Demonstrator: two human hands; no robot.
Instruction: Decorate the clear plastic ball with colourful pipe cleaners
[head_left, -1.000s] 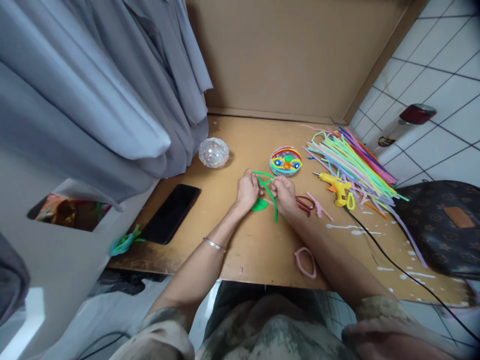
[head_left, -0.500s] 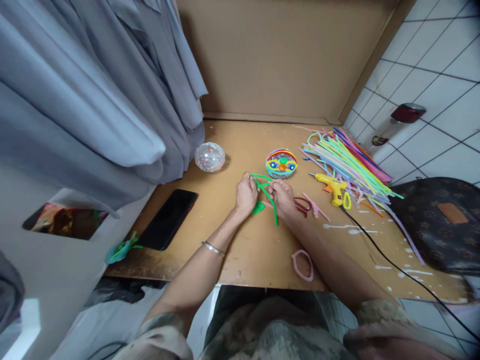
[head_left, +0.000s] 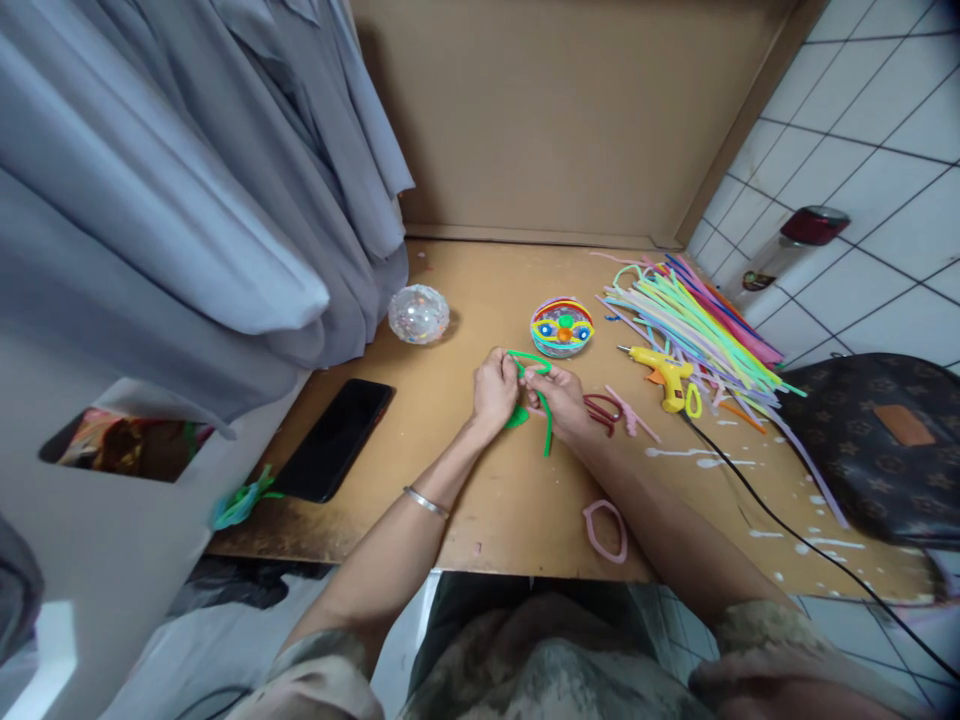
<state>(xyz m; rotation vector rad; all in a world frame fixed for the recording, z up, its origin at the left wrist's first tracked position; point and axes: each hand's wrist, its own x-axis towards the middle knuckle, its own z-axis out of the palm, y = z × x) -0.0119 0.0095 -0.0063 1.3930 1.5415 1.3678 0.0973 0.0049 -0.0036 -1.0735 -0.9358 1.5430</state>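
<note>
Curtain (head_left: 172, 180): grey pleated cloth, its folds hiding the left end of the wooden surface (head_left: 495, 500).
Handbag (head_left: 877, 450): brown patterned leather, cut off at the right edge.
Pipe cleaner pile (head_left: 690, 320): long fuzzy stems, many colours, fanned at the far right.
Phone (head_left: 334, 438): flat, black, screen dark.
Left hand (head_left: 493, 388): closed on the green pipe cleaner (head_left: 546, 415); fingertips hidden.
Right hand (head_left: 559, 397): pinching the same stem, touching the left hand.
Green pipe cleaner: bent loop between the hands at mid-surface, tail trailing toward the person.
Glue gun (head_left: 664, 375): yellow plastic, corded.
Pink loop (head_left: 606, 530): near the front edge.
</note>
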